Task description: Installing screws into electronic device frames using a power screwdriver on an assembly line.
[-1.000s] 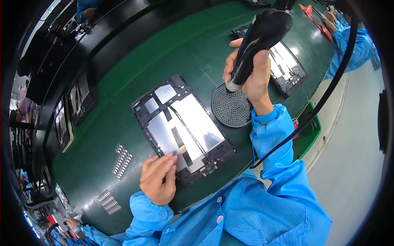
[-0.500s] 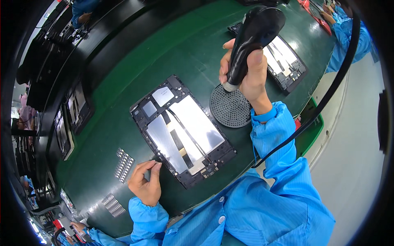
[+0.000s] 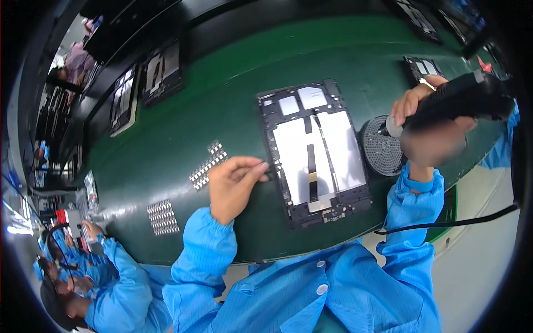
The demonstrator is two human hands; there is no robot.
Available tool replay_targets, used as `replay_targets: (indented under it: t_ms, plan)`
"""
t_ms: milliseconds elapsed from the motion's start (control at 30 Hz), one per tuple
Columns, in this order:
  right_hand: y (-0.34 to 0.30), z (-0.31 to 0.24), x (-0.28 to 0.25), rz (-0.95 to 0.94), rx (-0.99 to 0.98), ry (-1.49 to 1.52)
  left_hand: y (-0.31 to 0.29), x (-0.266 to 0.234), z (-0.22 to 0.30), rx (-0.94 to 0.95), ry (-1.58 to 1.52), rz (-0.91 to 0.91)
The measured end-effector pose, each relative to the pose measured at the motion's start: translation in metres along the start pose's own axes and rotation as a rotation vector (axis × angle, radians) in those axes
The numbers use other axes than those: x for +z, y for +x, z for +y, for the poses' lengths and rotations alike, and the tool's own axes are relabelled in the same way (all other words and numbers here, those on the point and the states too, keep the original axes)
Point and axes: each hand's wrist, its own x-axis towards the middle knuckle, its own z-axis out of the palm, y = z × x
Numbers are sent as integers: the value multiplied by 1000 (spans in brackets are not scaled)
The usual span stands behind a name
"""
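Note:
An opened tablet point(image 3: 347, 147) with silvery battery panels and a black frame lies on the green table in front of me. At its left edge my left hand point(image 3: 230, 186) is closed in a pinch, thumb against forefinger; anything between those fingertips is too small to make out. My right hand point(image 3: 430, 139), partly blurred, wraps round a black corded electric screwdriver point(image 3: 463, 97). The tool lies tilted, its pale nose pointing down-left over a round grey tray point(image 3: 380, 152) full of small holes. That tray sits just right of the tablet.
Two sheets of small metal parts, one nearer point(image 3: 162, 217) and one farther point(image 3: 202, 171), lie left of my left hand. Another opened tablet point(image 3: 427, 67) is at the far right. More tablets point(image 3: 162, 73) stand at the back left. A black cord point(image 3: 449, 223) crosses my right sleeve. A co-worker point(image 3: 119, 277) sits at left.
The view has turned, so the tablet now appears farther right and more upright. The screwdriver has tipped from steep to nearly level. My left pinch remains beside the tablet's left edge.

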Motion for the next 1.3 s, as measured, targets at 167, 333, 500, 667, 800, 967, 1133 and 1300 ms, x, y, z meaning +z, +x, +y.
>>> replay_targets:
  t_ms: [167,333,500,667,800,967,1133,1300]
  plan:
    - [4,1,60,-76,6,95,25,6,0,-12,54,-38]
    - [8,7,98,-169,93,130,43,11,-12,214,240,9]
    - [16,22,131,-277,195,81,44,15,-10,265,300,64]
    - [16,42,155,-276,216,15,47,8,-10,37,135,17]
    - [13,52,163,-194,239,130,56,4,2,-28,176,-68]
    - [12,58,166,-198,240,114,58,2,8,-107,144,-114]
    - [11,60,167,-193,266,89,59,2,6,-109,136,-115]
    - [10,62,167,-214,254,82,58,2,7,-112,136,-115]
